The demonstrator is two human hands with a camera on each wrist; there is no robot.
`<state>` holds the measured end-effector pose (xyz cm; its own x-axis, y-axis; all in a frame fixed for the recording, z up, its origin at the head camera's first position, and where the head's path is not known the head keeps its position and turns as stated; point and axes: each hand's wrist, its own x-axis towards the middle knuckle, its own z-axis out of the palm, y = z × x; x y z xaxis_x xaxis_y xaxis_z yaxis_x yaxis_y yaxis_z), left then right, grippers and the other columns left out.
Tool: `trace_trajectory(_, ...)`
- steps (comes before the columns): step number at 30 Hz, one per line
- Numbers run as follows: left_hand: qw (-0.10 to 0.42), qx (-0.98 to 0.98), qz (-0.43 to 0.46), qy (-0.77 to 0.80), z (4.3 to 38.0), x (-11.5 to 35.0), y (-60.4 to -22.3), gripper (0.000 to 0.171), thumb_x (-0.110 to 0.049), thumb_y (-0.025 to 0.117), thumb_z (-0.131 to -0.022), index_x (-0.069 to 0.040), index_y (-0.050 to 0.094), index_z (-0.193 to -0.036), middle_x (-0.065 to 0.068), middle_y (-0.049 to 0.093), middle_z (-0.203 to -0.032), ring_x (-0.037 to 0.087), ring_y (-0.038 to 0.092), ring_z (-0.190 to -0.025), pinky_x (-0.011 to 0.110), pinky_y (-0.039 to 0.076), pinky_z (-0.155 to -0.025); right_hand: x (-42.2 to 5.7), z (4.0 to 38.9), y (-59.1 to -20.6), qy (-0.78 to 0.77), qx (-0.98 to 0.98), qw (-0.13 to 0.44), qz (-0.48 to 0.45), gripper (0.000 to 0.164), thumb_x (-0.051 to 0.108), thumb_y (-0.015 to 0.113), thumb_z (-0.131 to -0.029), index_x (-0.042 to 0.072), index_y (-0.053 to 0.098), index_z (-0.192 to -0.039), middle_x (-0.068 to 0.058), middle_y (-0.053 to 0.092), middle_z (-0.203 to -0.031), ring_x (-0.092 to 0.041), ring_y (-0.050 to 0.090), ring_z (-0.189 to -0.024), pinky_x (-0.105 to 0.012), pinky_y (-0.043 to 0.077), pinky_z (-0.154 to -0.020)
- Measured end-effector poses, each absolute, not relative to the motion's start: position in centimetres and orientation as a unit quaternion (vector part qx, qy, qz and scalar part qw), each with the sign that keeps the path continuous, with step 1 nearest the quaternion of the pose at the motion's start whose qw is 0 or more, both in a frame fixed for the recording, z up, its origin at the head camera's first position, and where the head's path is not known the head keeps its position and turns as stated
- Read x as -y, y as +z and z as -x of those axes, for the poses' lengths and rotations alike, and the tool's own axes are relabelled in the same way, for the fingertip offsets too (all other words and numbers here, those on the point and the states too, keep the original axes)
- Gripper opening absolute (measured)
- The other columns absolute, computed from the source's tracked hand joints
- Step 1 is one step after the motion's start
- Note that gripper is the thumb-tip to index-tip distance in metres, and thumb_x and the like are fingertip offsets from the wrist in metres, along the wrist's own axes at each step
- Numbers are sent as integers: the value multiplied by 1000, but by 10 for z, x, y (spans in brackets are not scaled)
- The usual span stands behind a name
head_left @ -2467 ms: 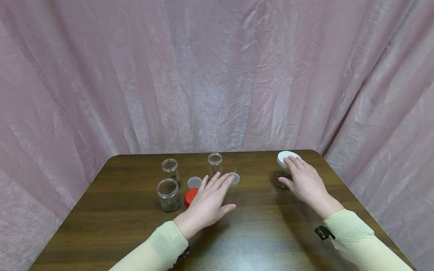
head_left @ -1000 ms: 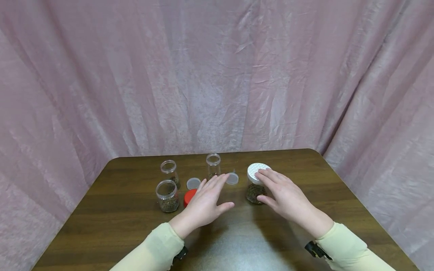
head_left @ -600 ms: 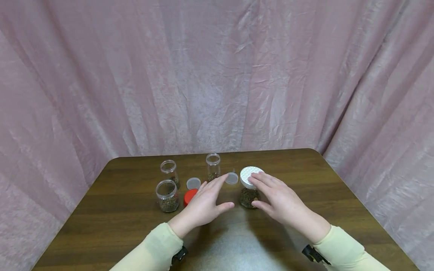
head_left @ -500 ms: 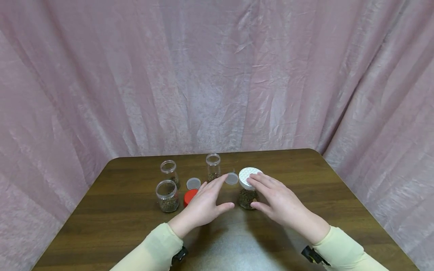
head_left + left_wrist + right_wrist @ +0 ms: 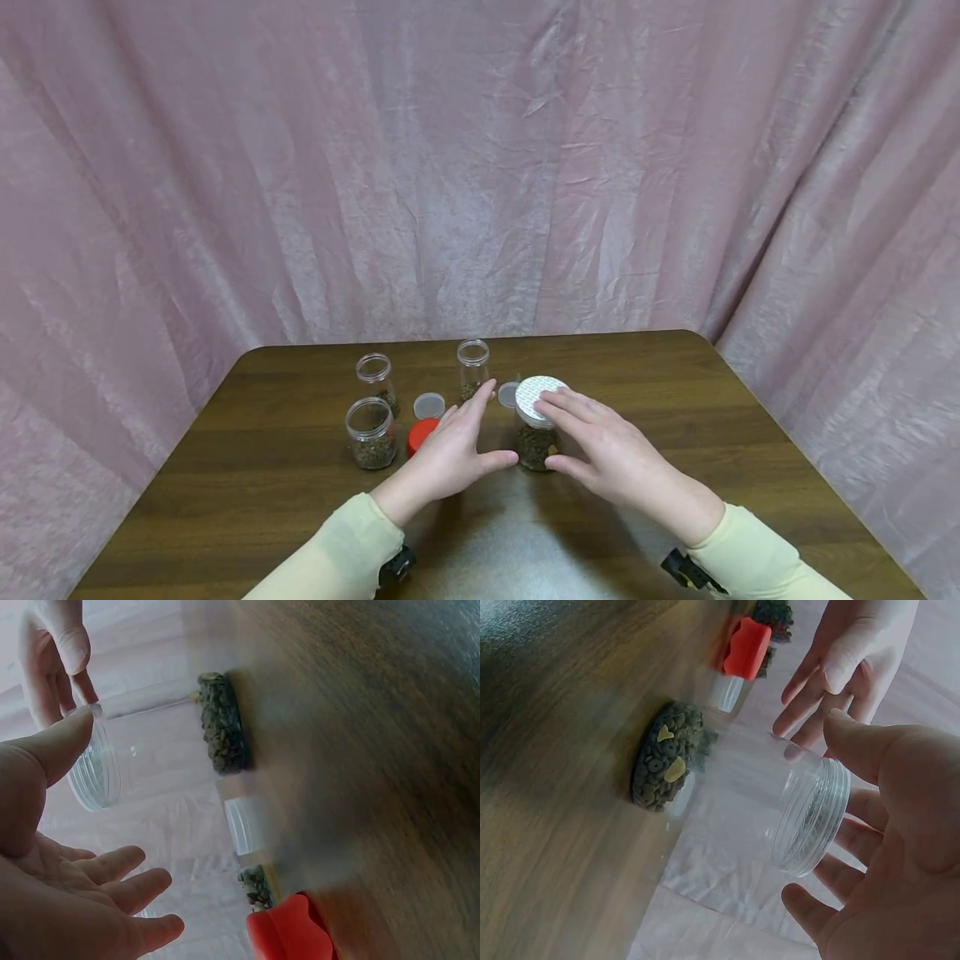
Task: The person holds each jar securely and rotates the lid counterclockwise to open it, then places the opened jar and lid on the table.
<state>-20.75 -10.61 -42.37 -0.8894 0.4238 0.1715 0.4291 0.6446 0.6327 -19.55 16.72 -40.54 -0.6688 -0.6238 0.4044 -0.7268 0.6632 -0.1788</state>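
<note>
A clear jar with a white patterned top holds dark dry pellets and a few yellow pieces at its bottom. My right hand grips it near the top, fingers behind and thumb in front. In the right wrist view, the jar appears sideways, its ribbed rim inside the curve of that hand. To its left, my left hand has straight, spread fingers and holds nothing. Its thumb reaches close to the jar's left side and overlaps the rim in the left wrist view.
Left of my left hand stand two open jars, a wide one and a narrower one. Another open jar is behind the fingers. A red lid and two clear lids, one left and one right, lie on the wooden table.
My right hand has brought the white-topped jar leftward and nearer from the table's right side, to beside my left hand. The left hand has barely moved, its fingers drawing slightly leftward.
</note>
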Motion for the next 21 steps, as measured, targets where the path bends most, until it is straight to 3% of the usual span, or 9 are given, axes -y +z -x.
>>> trace_trajectory(12,9,901,239,-362,210,108,-426,104,-30,91,-95,1,27,-171,23,50,-165,39,46,-155,66,22,-129,-158,193,-407,180,879,153,-415,76,30,92,-93,11,59,-158,-10,59,-160,-37,52,-150,-58,47,-117)
trace_trajectory(21,-5,909,219,-355,211,110,-427,102,-34,91,-95,0,31,-170,19,47,-169,37,43,-157,59,20,-132,-154,190,-406,188,870,122,-440,78,31,89,-96,11,54,-163,-8,54,-165,-35,47,-155,-58,45,-118)
